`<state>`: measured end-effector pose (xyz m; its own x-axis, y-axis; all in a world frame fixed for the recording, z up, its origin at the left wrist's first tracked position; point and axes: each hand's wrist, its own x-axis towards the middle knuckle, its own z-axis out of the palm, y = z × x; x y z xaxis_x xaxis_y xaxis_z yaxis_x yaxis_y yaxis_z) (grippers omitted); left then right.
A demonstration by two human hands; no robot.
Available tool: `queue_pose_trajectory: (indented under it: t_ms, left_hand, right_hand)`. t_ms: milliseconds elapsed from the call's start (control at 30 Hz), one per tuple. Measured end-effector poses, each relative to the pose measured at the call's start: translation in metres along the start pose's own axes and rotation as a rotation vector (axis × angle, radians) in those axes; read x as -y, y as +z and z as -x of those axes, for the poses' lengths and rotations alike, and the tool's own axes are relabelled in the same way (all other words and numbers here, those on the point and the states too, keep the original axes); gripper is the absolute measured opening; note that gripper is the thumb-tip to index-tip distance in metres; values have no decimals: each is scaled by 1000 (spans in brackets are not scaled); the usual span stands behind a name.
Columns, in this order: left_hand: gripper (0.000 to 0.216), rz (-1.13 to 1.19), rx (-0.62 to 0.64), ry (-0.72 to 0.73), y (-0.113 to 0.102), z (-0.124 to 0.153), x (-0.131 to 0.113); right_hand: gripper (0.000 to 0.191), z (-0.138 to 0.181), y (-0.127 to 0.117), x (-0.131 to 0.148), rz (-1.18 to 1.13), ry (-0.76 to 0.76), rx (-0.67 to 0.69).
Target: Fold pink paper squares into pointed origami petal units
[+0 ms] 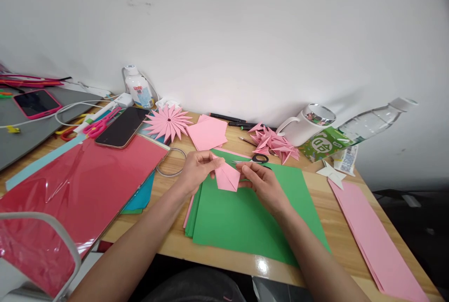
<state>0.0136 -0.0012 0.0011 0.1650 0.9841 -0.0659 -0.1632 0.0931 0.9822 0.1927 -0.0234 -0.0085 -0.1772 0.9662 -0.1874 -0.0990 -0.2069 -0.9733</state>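
Above green sheets [252,222]: left hand [197,169] pinching pink paper [226,178].

The pic is bright, w/ soft light. The white wall [224,35] looks pale gray, w/ faint shadows by the mug [296,128] & clear bottle [375,121]. A shiny white spot sits on the table [324,199] near its front edge. Clear plastic [59,185] on the L side has glare streaks. Bottom R, past the table, is v. dark. Things near the sides look stretched. Tiny print on the white bottle [140,91] is too fuzzy to read.
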Motion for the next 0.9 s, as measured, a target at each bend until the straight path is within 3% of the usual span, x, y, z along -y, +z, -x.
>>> queue_pose_trajectory:
  t_ms: [167, 400, 500, 567, 667, 767, 900]
  left_hand:
    - [28, -33, 76, -28, 10, 6, 6]
    - [28, 61, -68, 8, -1, 1, -2]
    - [32, 76, -89, -15, -2, -1, 0]
    - [35, 30, -40, -1, 2, 1, 3]
    - [42, -31, 135, -27, 12, 6, 5]
    - [29, -101, 182, -11, 18, 10, 6]
    - [15, -168, 90, 65, 15, 9, 6]
  right_hand:
    - [35, 2, 6, -2, 133, -19, 100]
    - [40, 3, 5, -1, 133, 24, 74]
    - [39, 2, 4, -3, 41, -15, -9]
    - [43, 0, 4, -4, -54, -54, -83]
    - [43, -1, 4, -5, -90, -118, -160]
    - [36, -1, 3, -4, -4, -181, -162]
    - [32, -1, 2, -5, 96, -188, -83]
